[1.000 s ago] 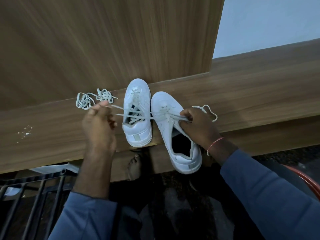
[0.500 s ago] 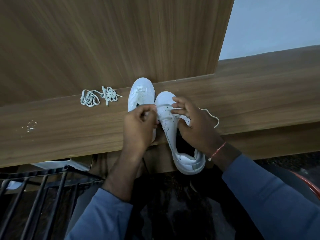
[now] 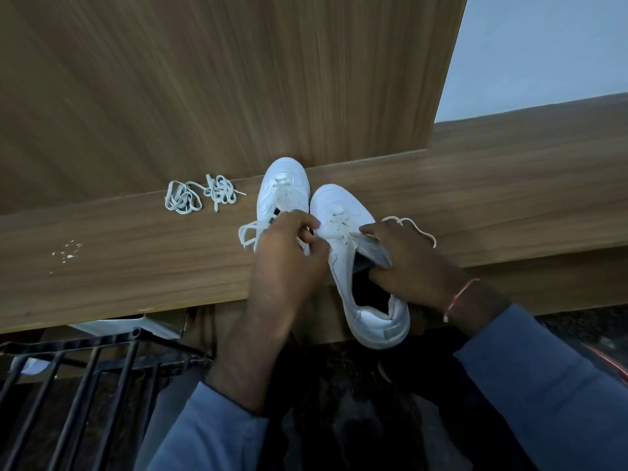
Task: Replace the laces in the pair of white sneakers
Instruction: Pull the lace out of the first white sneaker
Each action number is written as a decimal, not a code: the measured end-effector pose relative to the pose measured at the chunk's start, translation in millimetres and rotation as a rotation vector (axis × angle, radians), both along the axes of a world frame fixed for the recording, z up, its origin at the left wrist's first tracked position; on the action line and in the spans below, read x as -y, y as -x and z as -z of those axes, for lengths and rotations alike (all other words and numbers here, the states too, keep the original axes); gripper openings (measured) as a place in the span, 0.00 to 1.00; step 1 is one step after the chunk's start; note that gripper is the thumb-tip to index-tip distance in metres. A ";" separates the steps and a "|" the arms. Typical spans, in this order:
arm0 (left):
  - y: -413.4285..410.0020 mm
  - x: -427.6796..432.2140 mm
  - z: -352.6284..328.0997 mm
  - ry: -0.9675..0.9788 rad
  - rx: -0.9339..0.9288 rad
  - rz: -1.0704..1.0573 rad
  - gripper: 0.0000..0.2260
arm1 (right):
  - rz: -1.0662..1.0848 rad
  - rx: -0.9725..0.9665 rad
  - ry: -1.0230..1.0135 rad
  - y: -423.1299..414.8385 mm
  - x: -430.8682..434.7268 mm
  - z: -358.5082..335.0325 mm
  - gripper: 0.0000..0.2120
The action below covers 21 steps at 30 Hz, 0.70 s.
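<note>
Both white sneakers lie on the bench (image 3: 136, 253). The nearer sneaker (image 3: 339, 203) has its heel hanging over the edge, and the other sneaker (image 3: 283, 176) touches its left side. Your left hand (image 3: 289, 256) pinches the lace (image 3: 413, 223) just left of the nearer sneaker's eyelets, while your right hand (image 3: 414, 266) grips its tongue (image 3: 373, 251), which is folded back. The lace is light, soft and limp, so take it close to the tip. The upper looks stiff enough to brace against. The spare laces (image 3: 200, 197) lie bundled well left of the nearer sneaker.
</note>
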<state>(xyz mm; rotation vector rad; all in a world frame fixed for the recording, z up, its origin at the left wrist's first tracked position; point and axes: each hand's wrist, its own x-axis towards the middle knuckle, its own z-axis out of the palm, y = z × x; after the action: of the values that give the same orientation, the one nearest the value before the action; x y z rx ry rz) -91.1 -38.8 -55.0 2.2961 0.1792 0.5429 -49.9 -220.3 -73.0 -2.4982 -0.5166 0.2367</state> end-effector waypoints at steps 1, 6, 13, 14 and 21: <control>2.1 7.4 5.2 -0.026 -0.137 0.060 0.06 | 0.064 0.074 -0.004 0.3 -4.7 5.2 0.28; 3.2 25.9 23.5 -0.207 -0.353 0.050 0.10 | 0.213 0.237 0.040 2.0 -23.4 9.7 0.09; 10.8 32.6 22.8 -0.228 -0.356 0.153 0.21 | 0.178 0.298 -0.068 0.6 -11.8 17.4 0.07; 11.4 32.4 25.2 -0.276 -0.384 0.171 0.21 | 0.173 0.302 -0.082 1.3 -10.1 18.5 0.07; 6.8 20.1 30.7 -0.157 -0.263 0.037 0.09 | 0.237 0.238 -0.268 16.6 -1.9 18.7 0.11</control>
<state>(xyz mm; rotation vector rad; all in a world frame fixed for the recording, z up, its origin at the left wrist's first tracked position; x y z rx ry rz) -98.0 -58.9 -85.7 2.5147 0.2277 0.2408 -66.5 -218.3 -91.7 -2.3073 -0.3163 -0.2111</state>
